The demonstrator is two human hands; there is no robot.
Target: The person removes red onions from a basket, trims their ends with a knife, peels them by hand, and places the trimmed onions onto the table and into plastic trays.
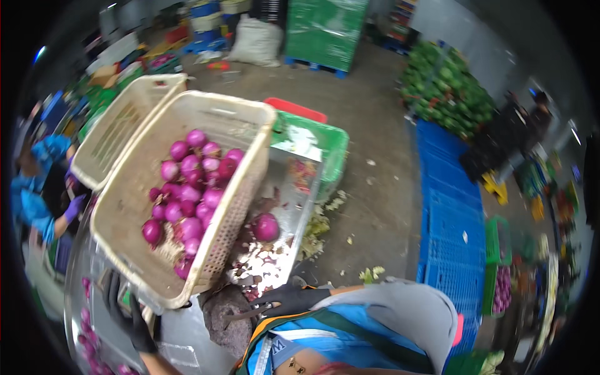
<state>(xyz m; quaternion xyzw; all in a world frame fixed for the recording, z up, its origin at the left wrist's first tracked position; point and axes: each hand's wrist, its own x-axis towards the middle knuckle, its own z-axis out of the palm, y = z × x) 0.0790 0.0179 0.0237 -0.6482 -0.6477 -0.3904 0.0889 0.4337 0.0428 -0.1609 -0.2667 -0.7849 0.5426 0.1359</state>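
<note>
Before me a tall cream plastic crate [225, 105] holds several purple-red onions [187, 192]. My left hand [126, 311], in a black glove, is at its near left corner with thumb and fingers spread. Something pale and green shows between them; whether it is gripped is unclear. My right hand [290, 300], also black-gloved, holds a small knife [251, 312] close to my body, blade pointing left. Under the blade a dark, rough cloth-like bundle [227, 318] rests on the metal table [180, 333]. Right of the crate, one onion [266, 227] sits among peelings on a metal surface [300, 220].
A second cream crate [126, 126] stands behind the first. Small onions [89, 337] line the table's left edge. A green bin [335, 140] is beyond the metal surface. Blue plastic pallets [450, 220] lie right. A co-worker in blue [35, 187] works at left.
</note>
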